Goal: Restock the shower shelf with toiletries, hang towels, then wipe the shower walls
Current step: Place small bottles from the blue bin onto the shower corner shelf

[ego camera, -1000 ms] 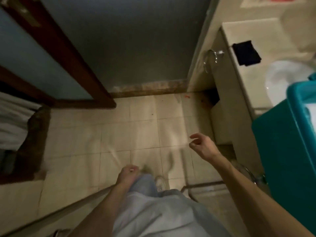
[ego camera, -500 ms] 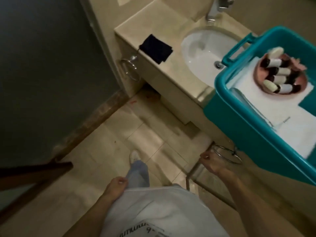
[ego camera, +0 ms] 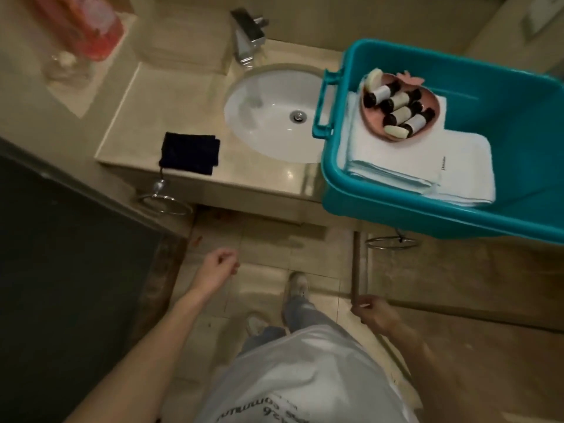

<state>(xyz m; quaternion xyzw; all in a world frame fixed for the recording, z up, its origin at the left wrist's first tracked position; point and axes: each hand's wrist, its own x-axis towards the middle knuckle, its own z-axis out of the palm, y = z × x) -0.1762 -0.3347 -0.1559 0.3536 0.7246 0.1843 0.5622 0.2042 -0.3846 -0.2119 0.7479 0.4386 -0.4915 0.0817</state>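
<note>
Reach ahead and right for the bottles (ego camera: 399,109) lying slantwise in the pink dish (ego camera: 377,128) atop towels (ego camera: 427,166) in the teal tub (ego camera: 503,96) at the counter's (ego camera: 146,117) right end: right hand (ego camera: 374,312) nearer, curled, grip undeterminable; left hand (ego camera: 219,265) curled, empty

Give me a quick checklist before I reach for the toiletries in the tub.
1. Left hand free: ok, loosely curled, holding nothing.
2. Right hand free: cannot tell, fingers curled beside a brown bar.
3. Bottles ready: ok, lying in the pink dish.
4. Towels ready: ok, folded in the tub under the dish.
5. Dark cloth ready: ok, on the counter beside the sink.
6. Shower shelf located: cannot tell, not in view.
</note>
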